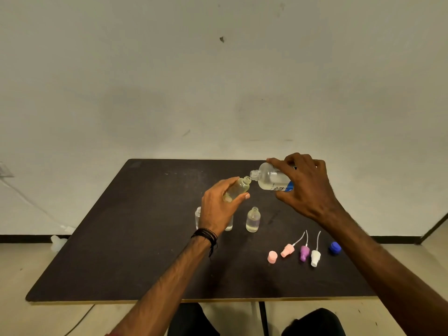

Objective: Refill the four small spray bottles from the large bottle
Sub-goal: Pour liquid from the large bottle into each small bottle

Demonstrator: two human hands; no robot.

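While the right hand (306,187) wraps around the large bottle (272,178) and tips it nearly flat, its open neck sits right at the mouth of a small spray bottle (238,188) that the left hand (218,206) grips, tilted, thumb on the near side. Both are held up over the far middle of the dark table (121,238).

Just below the left hand, three more small bottles stand upright: one (253,219) in plain sight with some liquid in it, another (198,217) peeking out left of the wrist, and a third (229,225) mostly hidden behind it.

Over on the near right there's a loose row: pink cap (272,257), pink sprayer (287,250), purple sprayer (304,252), white sprayer (315,257), and a blue cap (335,247) close to the right forearm.

Whole left half of the table is bare dark surface out to the edge, and so is the near strip in front of the caps.
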